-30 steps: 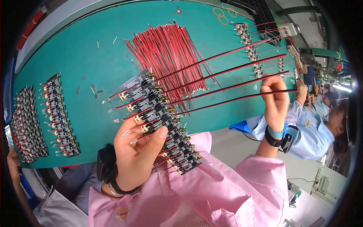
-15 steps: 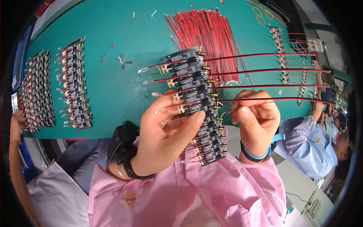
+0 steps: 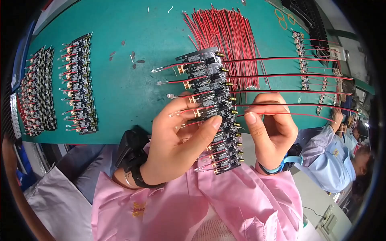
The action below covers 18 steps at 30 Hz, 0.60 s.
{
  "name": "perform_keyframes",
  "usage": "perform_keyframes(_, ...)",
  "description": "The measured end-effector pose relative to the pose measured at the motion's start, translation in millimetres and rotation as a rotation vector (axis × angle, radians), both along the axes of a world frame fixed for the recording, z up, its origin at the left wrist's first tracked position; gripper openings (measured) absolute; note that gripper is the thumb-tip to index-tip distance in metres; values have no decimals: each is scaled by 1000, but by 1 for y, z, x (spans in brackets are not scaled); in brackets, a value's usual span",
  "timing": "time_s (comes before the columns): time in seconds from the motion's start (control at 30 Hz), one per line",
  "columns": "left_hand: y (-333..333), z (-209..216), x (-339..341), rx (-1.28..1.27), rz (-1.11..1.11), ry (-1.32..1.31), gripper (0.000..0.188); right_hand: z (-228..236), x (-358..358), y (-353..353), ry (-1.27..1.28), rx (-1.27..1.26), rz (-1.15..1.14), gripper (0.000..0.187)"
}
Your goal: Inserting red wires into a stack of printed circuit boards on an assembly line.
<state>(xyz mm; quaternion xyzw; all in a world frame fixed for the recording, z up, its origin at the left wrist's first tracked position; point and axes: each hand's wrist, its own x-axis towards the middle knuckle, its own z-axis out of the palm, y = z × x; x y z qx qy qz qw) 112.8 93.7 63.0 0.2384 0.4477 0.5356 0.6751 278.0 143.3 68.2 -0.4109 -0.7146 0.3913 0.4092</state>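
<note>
My left hand (image 3: 177,136) grips a long panel of small black circuit boards (image 3: 219,96), thumb on its face and fingers beneath. It tilts over the table and my lap. Short red-and-black leads with small clear LEDs (image 3: 171,96) stick out from its left edge. Several long red-and-black wires (image 3: 289,76) run out to the right from the upper boards. Close to the panel's right edge, my right hand (image 3: 273,130) pinches another thin red wire (image 3: 309,115) between thumb and forefinger. The fingertips hide where its near end meets the board.
A large bundle of red and black wires (image 3: 225,40) lies behind the panel on the green table (image 3: 128,24). More board panels (image 3: 78,84) lie in rows at the left, others (image 3: 299,56) at the right with rubber bands (image 3: 280,20). A co-worker in blue (image 3: 331,160) sits at the right.
My right hand has shifted slightly, and the red wire it pinches now stretches out to the right. At the far left, another person's hand has dropped from the table edge. The view has shifted slightly.
</note>
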Motion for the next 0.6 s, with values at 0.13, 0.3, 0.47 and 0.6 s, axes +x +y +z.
perform_keyframes(0.13,0,-1,0,1,-1,10,25,4,-2,-1,-35,48,-8,14)
perform_keyframes(0.3,0,-1,1,-11,-5,5,25,8,-1,0,-136,112,33,11)
perform_keyframes(0.47,-1,-2,2,-2,25,-35,25,8,-4,-1,-168,177,6,11)
perform_keyframes(0.6,-1,-1,-1,10,11,-18,25,9,-5,-2,-183,221,9,12)
